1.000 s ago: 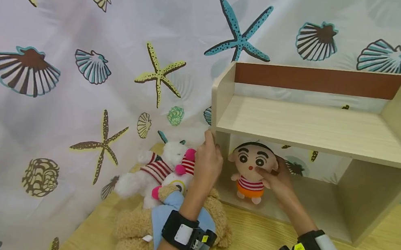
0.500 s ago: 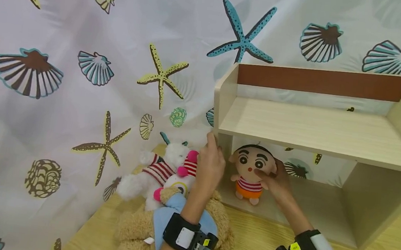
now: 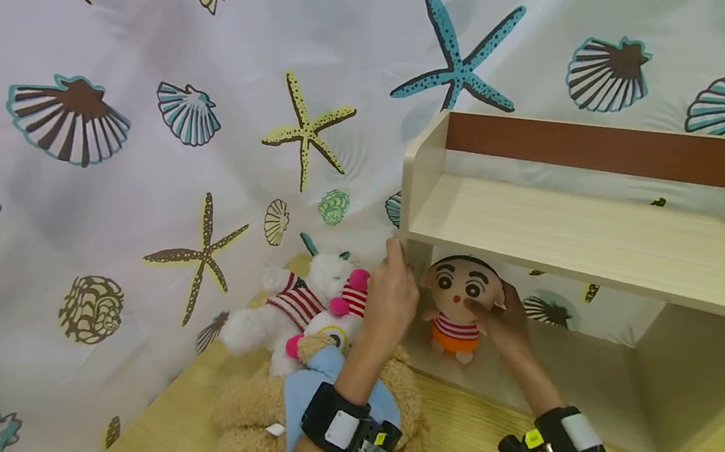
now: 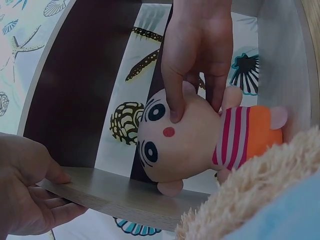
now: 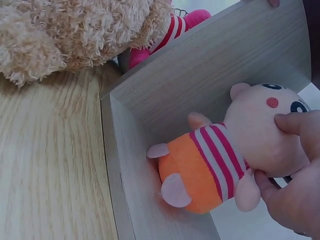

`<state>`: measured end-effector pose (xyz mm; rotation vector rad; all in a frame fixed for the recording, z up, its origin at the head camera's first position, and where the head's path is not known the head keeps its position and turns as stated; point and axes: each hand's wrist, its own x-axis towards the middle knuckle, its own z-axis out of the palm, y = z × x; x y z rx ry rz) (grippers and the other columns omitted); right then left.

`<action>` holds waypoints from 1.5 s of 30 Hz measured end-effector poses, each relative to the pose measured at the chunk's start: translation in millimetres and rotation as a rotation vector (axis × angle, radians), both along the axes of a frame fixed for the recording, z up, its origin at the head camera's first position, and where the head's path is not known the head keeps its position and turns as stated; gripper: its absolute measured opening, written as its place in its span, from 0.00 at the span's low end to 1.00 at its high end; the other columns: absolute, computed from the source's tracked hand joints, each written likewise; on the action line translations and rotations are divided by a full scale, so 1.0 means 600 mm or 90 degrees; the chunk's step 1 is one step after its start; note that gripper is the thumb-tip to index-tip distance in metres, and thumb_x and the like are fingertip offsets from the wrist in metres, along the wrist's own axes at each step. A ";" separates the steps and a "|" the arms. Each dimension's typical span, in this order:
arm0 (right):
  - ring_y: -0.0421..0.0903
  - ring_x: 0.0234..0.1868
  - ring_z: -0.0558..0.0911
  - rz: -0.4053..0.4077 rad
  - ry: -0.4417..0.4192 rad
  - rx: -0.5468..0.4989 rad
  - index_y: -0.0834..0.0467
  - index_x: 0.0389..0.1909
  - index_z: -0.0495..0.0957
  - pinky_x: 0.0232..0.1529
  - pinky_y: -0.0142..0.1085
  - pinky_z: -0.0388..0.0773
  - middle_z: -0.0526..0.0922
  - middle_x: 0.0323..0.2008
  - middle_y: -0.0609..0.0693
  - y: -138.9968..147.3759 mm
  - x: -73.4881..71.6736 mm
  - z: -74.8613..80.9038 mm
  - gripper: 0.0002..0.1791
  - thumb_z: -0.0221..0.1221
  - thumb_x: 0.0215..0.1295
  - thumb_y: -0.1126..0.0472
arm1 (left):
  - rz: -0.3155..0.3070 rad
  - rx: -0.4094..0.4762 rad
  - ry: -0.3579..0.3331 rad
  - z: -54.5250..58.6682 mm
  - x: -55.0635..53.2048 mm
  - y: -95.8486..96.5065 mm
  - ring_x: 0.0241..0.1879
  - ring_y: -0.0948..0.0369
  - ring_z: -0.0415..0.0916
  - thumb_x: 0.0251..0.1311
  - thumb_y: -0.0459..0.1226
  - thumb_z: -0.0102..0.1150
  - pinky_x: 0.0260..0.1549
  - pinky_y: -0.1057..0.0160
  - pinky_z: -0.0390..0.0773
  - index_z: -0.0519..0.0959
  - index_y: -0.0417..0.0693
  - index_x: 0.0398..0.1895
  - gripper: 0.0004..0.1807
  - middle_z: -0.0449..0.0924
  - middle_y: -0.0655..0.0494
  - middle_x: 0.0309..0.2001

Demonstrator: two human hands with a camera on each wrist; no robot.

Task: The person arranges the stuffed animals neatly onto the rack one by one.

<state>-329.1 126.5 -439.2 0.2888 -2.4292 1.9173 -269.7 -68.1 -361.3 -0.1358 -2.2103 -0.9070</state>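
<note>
My right hand [image 3: 505, 318] grips a plush doll [image 3: 457, 302] by the side of its head, thumb on its cheek. The doll has thick black brows, a red-and-white striped top and orange shorts. It stands upright in the lower left compartment of a pale wooden shelf [image 3: 575, 219], close to the left side panel [image 5: 210, 60]. My left hand [image 3: 389, 288] holds the front edge of that panel. In the left wrist view the left thumb lies on the panel's inner face and the left fingers [image 4: 60, 212] lie along its outer face.
A brown teddy bear [image 3: 251, 406] in light blue lies under my left forearm. Behind it are a white plush [image 3: 281, 309] in a striped top and another striped plush with pink parts [image 3: 351, 295]. All rest on the wooden table [image 3: 466, 443] before a shell-patterned curtain [image 3: 102, 243].
The head view has shifted, so the scene sits slightly further right in the frame. Both hands keep their holds, and the doll stays in about the same place in the shelf.
</note>
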 end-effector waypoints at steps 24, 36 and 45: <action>0.65 0.72 0.60 0.027 0.008 -0.026 0.62 0.78 0.43 0.63 0.56 0.67 0.48 0.76 0.64 -0.025 -0.041 0.006 0.47 0.61 0.70 0.54 | 0.025 -0.018 -0.001 0.000 0.004 -0.008 0.29 0.44 0.84 0.69 0.26 0.54 0.23 0.54 0.83 0.63 0.37 0.51 0.13 0.81 0.38 0.32; 0.63 0.73 0.56 0.031 0.002 -0.010 0.62 0.79 0.42 0.65 0.56 0.64 0.48 0.77 0.62 -0.009 -0.060 -0.008 0.48 0.61 0.70 0.52 | 0.010 -0.024 -0.016 -0.006 0.005 -0.002 0.30 0.45 0.84 0.70 0.26 0.53 0.25 0.56 0.84 0.63 0.37 0.51 0.12 0.81 0.39 0.33; 0.62 0.74 0.53 0.054 0.012 -0.024 0.61 0.79 0.44 0.67 0.58 0.59 0.47 0.77 0.61 -0.010 -0.072 -0.001 0.47 0.62 0.69 0.53 | 0.019 -0.047 0.016 -0.003 0.001 -0.007 0.28 0.46 0.84 0.69 0.25 0.54 0.22 0.57 0.83 0.63 0.37 0.51 0.13 0.79 0.40 0.29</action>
